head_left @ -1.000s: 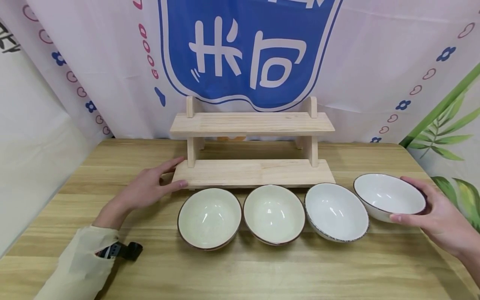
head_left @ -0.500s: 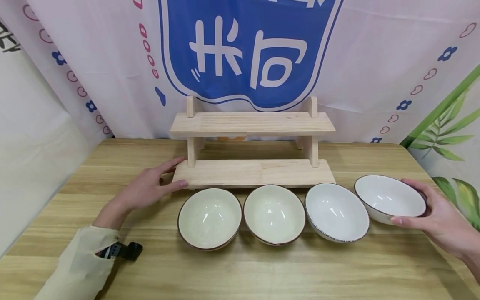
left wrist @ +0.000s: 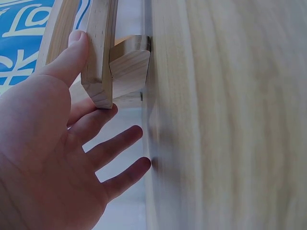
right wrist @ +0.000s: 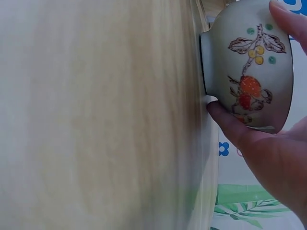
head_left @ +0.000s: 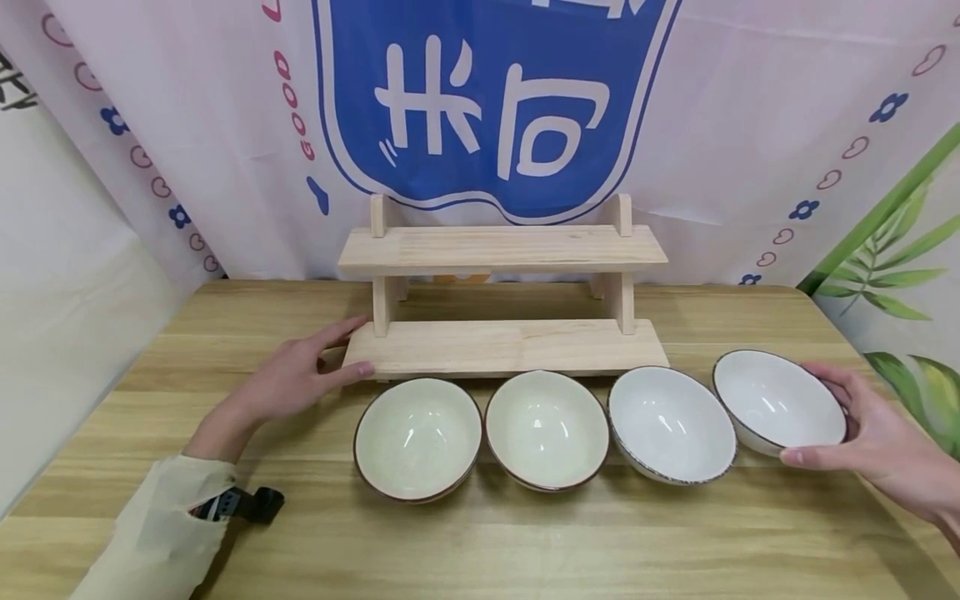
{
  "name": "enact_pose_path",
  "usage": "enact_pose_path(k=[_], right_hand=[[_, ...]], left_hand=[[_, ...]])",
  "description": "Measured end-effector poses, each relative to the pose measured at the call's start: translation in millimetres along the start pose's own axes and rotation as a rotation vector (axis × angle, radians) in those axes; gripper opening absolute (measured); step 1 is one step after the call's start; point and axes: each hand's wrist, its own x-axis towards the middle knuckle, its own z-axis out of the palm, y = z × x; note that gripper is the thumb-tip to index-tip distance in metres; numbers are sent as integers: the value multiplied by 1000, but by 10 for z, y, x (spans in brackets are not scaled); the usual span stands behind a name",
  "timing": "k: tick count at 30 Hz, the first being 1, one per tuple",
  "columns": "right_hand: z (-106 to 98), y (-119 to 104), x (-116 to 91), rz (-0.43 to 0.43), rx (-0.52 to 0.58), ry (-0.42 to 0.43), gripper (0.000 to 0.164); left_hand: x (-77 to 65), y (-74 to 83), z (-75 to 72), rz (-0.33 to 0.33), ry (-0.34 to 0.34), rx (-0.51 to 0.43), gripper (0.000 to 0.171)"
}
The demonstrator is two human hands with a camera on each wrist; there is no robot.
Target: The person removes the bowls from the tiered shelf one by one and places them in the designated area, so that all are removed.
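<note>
In the head view my right hand (head_left: 885, 437) holds the rightmost white bowl (head_left: 780, 400) by its right side, thumb near the front and fingers behind. The right wrist view shows fruit and leaves painted on this bowl (right wrist: 254, 72), its foot close to the tabletop. My left hand (head_left: 288, 379) grips the left end of the lower board of a two-tier wooden shelf (head_left: 502, 346). Seen from the left wrist, the thumb lies on one face of the board and the index finger touches the other, while the remaining fingers are spread.
Two cream bowls (head_left: 417, 439) with brown rims and a white speckled-rim bowl (head_left: 672, 425) stand in a row before the shelf. They rest on a wood-grain table (head_left: 510, 542). A printed curtain (head_left: 247, 142) hangs behind the table.
The rightmost bowl has tipped more level and shifted slightly toward the front, next to its neighbour, with my right hand still holding it. My left hand has stayed on the shelf.
</note>
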Motion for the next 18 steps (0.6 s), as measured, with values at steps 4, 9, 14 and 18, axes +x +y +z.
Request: enact_pose_path(k=[4,9,14,18], right_hand=[[9,16,-14,9,-1,-2,100],[-11,28,-8,36,-23,-26,98],[-90,-83,105,72,-99,-51,103],[-146,-366,328,64,-115,-42,102]], left_hand=[[5,-4,10,3,-2,2,84],[7,-5,14,4,-1,23,85],[-19,-12,-46,17,28,51,85],[-51,14,-177,5,160,131,84]])
